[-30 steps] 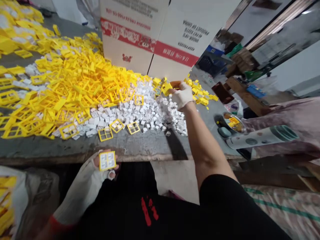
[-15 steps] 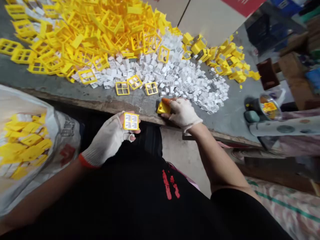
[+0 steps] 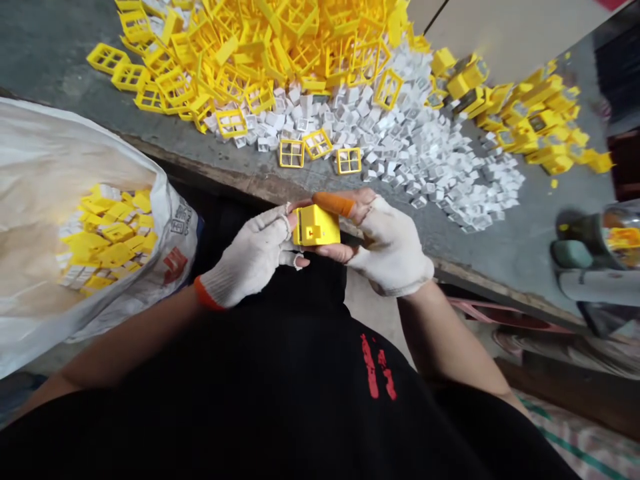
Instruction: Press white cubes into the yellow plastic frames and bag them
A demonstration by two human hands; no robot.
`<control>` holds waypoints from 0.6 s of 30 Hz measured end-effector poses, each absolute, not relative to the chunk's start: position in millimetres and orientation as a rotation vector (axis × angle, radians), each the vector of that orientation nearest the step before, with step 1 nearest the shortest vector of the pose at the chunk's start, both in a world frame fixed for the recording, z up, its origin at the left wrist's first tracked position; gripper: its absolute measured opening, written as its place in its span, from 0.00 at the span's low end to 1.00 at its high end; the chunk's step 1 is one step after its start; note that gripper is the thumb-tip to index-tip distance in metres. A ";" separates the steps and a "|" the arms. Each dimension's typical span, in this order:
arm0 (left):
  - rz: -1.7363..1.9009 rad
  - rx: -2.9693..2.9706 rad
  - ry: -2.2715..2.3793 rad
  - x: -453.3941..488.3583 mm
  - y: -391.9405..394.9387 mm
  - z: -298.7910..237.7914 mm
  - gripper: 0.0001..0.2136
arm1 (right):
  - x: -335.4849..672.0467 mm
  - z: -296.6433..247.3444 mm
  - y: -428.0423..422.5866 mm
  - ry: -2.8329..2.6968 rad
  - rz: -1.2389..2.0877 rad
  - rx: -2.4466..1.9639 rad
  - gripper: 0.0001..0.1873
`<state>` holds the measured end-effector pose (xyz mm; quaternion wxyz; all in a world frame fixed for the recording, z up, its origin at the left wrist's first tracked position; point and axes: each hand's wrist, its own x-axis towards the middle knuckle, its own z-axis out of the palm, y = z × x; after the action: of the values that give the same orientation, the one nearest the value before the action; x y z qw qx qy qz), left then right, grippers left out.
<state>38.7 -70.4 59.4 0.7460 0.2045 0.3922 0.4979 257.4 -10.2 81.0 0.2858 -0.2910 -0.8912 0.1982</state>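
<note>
Yellow box-shaped plastic piece (image 3: pixel 321 225) sits between both hands near the centre of the frame, just in front of the wooden table edge (image 3: pixel 250 189). On its left, the left hand (image 3: pixel 257 250), in a white knit glove with bare fingertips and an orange cuff, has its fingers closed on the piece's end. On its right, the right hand (image 3: pixel 393 243), gloved likewise, grips it between the thumb below and a finger with an orange covering (image 3: pixel 334 203) above.

Across the top centre lies a heap of yellow plastic window-like frames (image 3: pixel 280 47), bordered by a spread of small white plastic cubes (image 3: pixel 440 150) reaching right. Yellow plastic blocks (image 3: pixel 545 127) are piled at upper right. At left, an open white plastic sack (image 3: pixel 35 193) holds yellow-and-white plastic pieces (image 3: pixel 107 233).
</note>
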 end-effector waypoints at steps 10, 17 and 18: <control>1.145 0.527 0.914 40.9 -80.2 61.8 0.10 | 253.7 81.3 -18.1 -2.439 0.430 -0.911 0.33; 1.173 0.561 0.889 43.3 -79.8 65.7 0.15 | 258.4 94.1 -28.1 -2.331 0.499 -0.914 0.28; 1.166 0.549 0.888 43.2 -79.2 66.7 0.15 | 259.4 94.8 -28.2 -2.334 0.506 -0.913 0.28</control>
<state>43.2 -79.2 66.7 0.7091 0.2474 0.4001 0.5252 259.4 -28.2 94.8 0.2881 -0.3420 -0.8741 0.1896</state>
